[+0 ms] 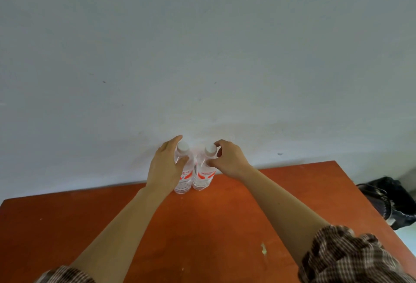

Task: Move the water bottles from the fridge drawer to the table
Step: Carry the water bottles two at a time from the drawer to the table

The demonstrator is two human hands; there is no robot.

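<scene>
Two clear water bottles with white caps and red-and-white labels stand upright side by side at the far edge of the orange-brown table [225,226], close to the wall. My left hand [165,165] is wrapped around the upper body of the left bottle [185,182]. My right hand [227,155] grips the neck of the right bottle [203,178], just below its cap. Both bottle bases rest on the tabletop. No fridge drawer is in view.
A pale blue-grey wall [202,57] rises directly behind the table. A black bag or dark object [391,201] lies on the floor past the table's right edge. A small pale chip marks the tabletop [263,249].
</scene>
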